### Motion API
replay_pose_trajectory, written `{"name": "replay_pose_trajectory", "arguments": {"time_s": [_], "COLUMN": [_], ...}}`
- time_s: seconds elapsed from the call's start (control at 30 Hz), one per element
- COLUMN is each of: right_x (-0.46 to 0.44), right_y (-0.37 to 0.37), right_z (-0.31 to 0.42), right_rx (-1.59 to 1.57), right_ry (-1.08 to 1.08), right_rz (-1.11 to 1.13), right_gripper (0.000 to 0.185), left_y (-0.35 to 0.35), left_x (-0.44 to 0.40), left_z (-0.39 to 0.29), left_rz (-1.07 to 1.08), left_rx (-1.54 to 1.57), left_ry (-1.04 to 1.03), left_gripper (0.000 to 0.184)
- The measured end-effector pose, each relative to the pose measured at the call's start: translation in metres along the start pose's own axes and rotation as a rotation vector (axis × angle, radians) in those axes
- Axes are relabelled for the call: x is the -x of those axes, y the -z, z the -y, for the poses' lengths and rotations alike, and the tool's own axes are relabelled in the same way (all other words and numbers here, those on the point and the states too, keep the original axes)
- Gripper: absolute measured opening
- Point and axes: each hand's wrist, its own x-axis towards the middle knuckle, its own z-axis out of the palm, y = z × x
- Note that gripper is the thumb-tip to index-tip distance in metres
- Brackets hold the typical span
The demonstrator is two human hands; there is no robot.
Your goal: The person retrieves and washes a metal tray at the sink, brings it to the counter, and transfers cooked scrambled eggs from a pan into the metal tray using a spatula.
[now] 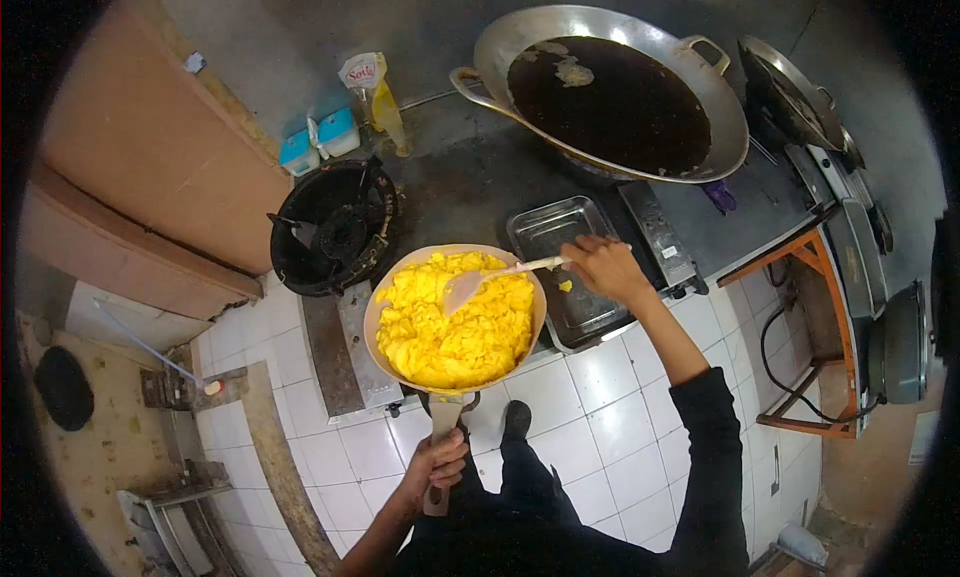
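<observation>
A round pan [541,322] full of yellow scrambled egg [430,342] is in the middle of the view. My left hand [437,465] is wrapped round the pan's light handle, below the pan. Up to the right, my right hand [605,267] grips the pale handle of a spatula [463,291], whose blade rests on the egg. Under my right hand is a rectangular metal tray [578,334] with a small yellow bit near its left side.
A large wok [735,127] of dark liquid stands at the back right. Left of the pan is a black burner [333,227]. Behind it are blue-lidded containers [338,130] and a plastic pouch [372,92]. An orange-framed table [835,277] stands at right.
</observation>
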Motion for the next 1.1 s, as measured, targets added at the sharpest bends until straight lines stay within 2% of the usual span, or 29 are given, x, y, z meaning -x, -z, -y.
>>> {"name": "replay_pose_trajectory", "arguments": {"time_s": [0.07, 0.17, 0.23, 0.33, 0.4, 0.47, 0.53, 0.6, 0.7, 0.83, 0.93, 1.0, 1.07, 1.1], "right_x": [0.014, 0.031, 0.044, 0.064, 0.079, 0.088, 0.093, 0.096, 0.082, 0.063, 0.048, 0.036, 0.027, 0.022], "right_y": [0.007, 0.019, 0.024, 0.035, 0.036, 0.055, 0.072, 0.083, 0.093, 0.077, 0.054, 0.051, 0.053, 0.053], "right_z": [0.008, 0.014, 0.018, 0.033, 0.043, 0.055, 0.061, 0.066, 0.078, 0.103, 0.121, 0.131, 0.143, 0.143], "right_rx": [-0.061, -0.083, -0.100, -0.142, -0.123, -0.170, -0.156, -0.037, 0.070, 0.189, 0.270, 0.240, 0.264, 0.264], "right_ry": [-0.024, -0.068, -0.096, -0.185, -0.183, -0.253, -0.286, -0.386, -0.415, -0.417, -0.467, -0.466, -0.493, -0.503], "right_rz": [-0.042, -0.031, -0.026, 0.006, -0.049, -0.109, -0.064, -0.106, -0.028, 0.094, 0.090, 0.111, 0.179, 0.188], "right_gripper": [0.025, 0.030, 0.022, 0.022, 0.021, 0.021, 0.024, 0.029, 0.033, 0.036, 0.038, 0.034, 0.017, 0.017], "left_y": [-0.008, -0.014, -0.015, -0.011, -0.009, 0.001, 0.004, 0.008, 0.019, 0.030, 0.043, 0.051, 0.059, 0.059], "left_x": [0.012, 0.025, 0.031, 0.035, 0.036, 0.036, 0.036, 0.036, 0.038, 0.040, 0.041, 0.043, 0.039, 0.039], "left_z": [-0.011, -0.024, -0.028, -0.034, -0.036, -0.040, -0.045, -0.048, -0.056, -0.073, -0.085, -0.098, -0.106, -0.111], "left_rz": [-0.118, -0.136, -0.224, -0.239, -0.271, -0.219, -0.230, -0.183, -0.133, -0.090, -0.073, -0.004, 0.032, 0.041], "left_rx": [-0.206, -0.263, -0.259, -0.275, -0.313, -0.353, -0.393, -0.428, -0.457, -0.530, -0.555, -0.622, -0.662, -0.675], "left_ry": [0.013, 0.051, 0.093, 0.141, 0.142, 0.149, 0.149, 0.177, 0.187, 0.217, 0.252, 0.301, 0.333, 0.369], "left_gripper": [0.011, 0.014, 0.019, 0.021, 0.022, 0.023, 0.022, 0.022, 0.021, 0.020, 0.021, 0.021, 0.022, 0.023]}}
